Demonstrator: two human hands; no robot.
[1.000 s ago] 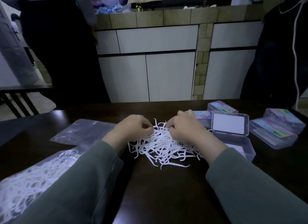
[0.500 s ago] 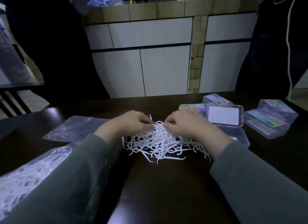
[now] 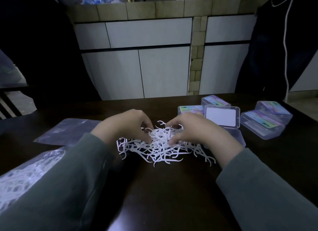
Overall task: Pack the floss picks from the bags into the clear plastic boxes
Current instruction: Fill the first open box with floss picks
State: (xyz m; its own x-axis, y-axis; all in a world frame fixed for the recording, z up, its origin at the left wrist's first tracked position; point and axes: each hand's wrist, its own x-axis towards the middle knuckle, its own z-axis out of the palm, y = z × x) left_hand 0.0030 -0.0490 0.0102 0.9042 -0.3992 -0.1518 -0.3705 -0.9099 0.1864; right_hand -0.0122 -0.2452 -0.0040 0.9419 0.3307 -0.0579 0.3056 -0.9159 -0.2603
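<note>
A loose heap of white floss picks [image 3: 160,146] lies on the dark table [image 3: 172,187] in front of me. My left hand [image 3: 127,126] and my right hand [image 3: 194,132] both rest on top of the heap, fingers curled into the picks and gathering them. An open clear plastic box [image 3: 222,120] stands just right of my right hand, its lid raised; my wrist hides part of its base. A bag full of floss picks [image 3: 25,175] lies at the near left, partly under my left sleeve.
A flat empty plastic bag [image 3: 65,132] lies at the left. Several closed clear boxes with coloured labels [image 3: 263,124] sit at the right and behind the open box [image 3: 189,109]. White cabinet doors stand beyond the table. A person in dark clothes stands at far left.
Both hands have spread a little on the heap and their fingers have dug deeper into the picks. The view has dipped slightly, so the table fills more of it.
</note>
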